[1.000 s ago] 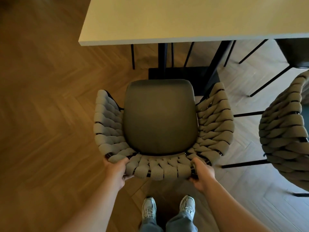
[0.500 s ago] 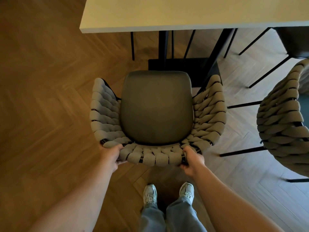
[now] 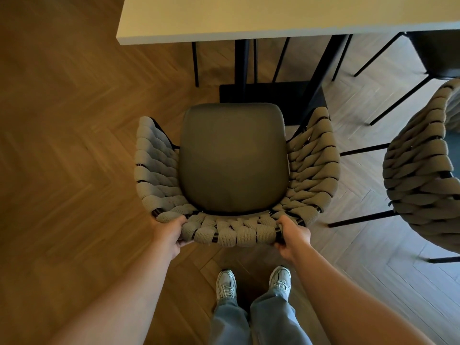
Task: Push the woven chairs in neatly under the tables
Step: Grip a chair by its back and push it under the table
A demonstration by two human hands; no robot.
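Both hands, left hand (image 3: pixel 171 234) and right hand (image 3: pixel 291 237), are curled tight around the woven chair (image 3: pixel 235 230) back. It is held there so it can be pushed straight under the tabletop (image 3: pixel 249 18).

Herringbone wooden floor (image 3: pixel 74 145) spreads across the view. Pale sneakers (image 3: pixel 226 285) stand on it side by side, below loose blue jeans (image 3: pixel 261 322).

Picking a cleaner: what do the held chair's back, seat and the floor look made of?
Back: thick grey-beige knitted rope, matte, wound over a black, probably metal, frame. Seat: smooth grey padding with a soft sheen, perhaps leather or faux leather. Floor: brown herringbone planks with grain, wood or wood-look laminate.
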